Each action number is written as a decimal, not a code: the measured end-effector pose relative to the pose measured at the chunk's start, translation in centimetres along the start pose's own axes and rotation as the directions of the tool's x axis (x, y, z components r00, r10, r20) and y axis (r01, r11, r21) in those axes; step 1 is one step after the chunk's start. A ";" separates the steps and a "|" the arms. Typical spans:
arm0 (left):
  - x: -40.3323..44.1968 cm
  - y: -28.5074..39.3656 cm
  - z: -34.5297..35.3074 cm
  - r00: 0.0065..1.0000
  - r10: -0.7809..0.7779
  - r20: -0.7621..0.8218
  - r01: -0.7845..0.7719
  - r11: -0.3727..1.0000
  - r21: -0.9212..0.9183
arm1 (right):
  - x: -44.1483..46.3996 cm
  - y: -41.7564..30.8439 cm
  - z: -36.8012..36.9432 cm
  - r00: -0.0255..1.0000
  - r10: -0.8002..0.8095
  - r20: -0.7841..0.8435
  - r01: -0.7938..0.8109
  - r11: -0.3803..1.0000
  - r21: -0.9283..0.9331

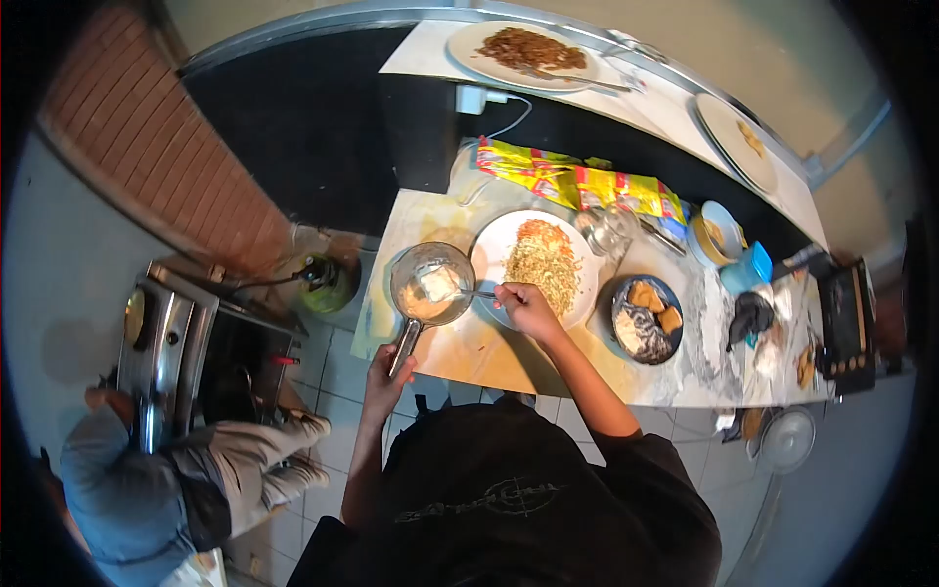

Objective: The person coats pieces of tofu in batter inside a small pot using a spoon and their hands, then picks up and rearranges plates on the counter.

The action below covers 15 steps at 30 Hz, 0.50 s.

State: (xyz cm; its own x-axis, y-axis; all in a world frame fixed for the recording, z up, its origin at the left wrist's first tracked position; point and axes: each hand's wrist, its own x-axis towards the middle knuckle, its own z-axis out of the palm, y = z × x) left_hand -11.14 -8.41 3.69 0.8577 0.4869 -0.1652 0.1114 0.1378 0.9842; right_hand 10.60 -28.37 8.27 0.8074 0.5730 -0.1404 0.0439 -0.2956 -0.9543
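My left hand [388, 380] is closed round the handle of a small saucepan [399, 266] at the counter's left front. Inside the pan lies a pale, creamy lump [440, 282] over some light brown stuff. My right hand [525, 311] grips a metal utensil [479, 293], probably a spoon, whose far end reaches into the pan; its tip is hidden in the food. Right beside the pan, partly behind my right hand, is a white plate [492, 249] with shredded orange and pale green vegetables. A dark bowl [618, 338] to the right holds brown chunks and something creamy.
Yellow-red packets [587, 186], a glass jar [606, 233] and a blue cup [748, 269] stand behind. On the raised shelf are a plate [469, 59] of browned food and another plate [738, 161]. A person [127, 489] is at the stove [171, 338] on the left, near a green gas cylinder [331, 289].
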 end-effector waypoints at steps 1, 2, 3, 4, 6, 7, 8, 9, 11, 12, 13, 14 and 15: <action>0.4 1.1 -0.2 1.000 0.002 0.030 -0.002 1.000 0.004 | -0.5 -0.4 0.1 0.997 0.070 0.031 -0.068 0.996 -0.050; 0.8 2.4 -0.5 0.990 -0.099 0.098 0.095 0.994 0.048 | -1.0 -0.5 0.3 0.997 0.074 0.021 -0.073 0.997 -0.021; 1.2 3.1 -1.0 0.967 -0.201 0.159 0.186 0.977 0.103 | -1.5 -0.7 0.7 0.997 0.076 -0.007 -0.076 0.997 -0.013; 1.9 2.6 -1.3 0.965 -0.168 0.200 0.133 0.975 0.178 | -2.1 -0.9 1.2 0.996 0.085 -0.032 -0.084 0.996 0.027; 3.1 2.2 -2.0 0.956 -0.151 0.250 0.083 0.961 0.265 | -2.8 -1.0 2.1 0.991 0.104 -0.090 -0.096 0.992 0.082; 3.4 2.2 -2.2 0.953 -0.138 0.271 0.041 0.941 0.335 | -2.6 -0.8 2.6 0.988 0.121 -0.101 -0.113 0.990 0.079; 3.8 2.3 -2.6 0.943 -0.150 0.296 0.041 0.937 0.346 | -2.5 -0.6 3.1 0.984 0.144 -0.109 -0.136 0.988 0.079; 4.2 2.5 -2.9 0.938 -0.174 0.300 0.057 0.930 0.363 | -2.4 -0.3 3.6 0.978 0.167 -0.128 -0.156 0.983 0.094; 4.2 1.5 -3.7 0.924 -0.212 0.317 0.078 0.918 0.388 | -1.6 0.2 4.4 0.981 0.102 -0.162 -0.104 0.995 -0.004; 4.6 0.7 -3.6 0.962 -0.042 0.269 -0.060 0.931 0.361 | -1.2 0.3 4.6 0.978 0.110 -0.176 -0.112 0.994 0.002; 5.1 0.1 -3.7 0.968 0.137 0.210 -0.203 0.920 0.336 | -0.7 0.2 4.7 0.979 0.101 -0.176 -0.115 0.991 -0.071; 5.4 -0.3 -4.6 0.978 0.075 0.196 -0.151 0.900 0.409 | -0.2 0.2 4.8 0.981 0.090 -0.172 -0.116 0.983 -0.145; 5.3 -0.1 -4.9 0.976 0.079 0.203 -0.157 0.900 0.406 | 0.2 0.3 5.0 0.980 0.087 -0.180 -0.115 0.982 -0.147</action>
State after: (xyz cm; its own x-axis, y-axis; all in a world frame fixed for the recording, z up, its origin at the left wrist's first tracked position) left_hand -9.07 -1.62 2.40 0.9477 0.3114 -0.0702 0.1689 -0.3026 0.9380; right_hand 7.80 -24.52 6.60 0.9009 0.3980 -0.1733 0.0372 -0.4684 -0.8827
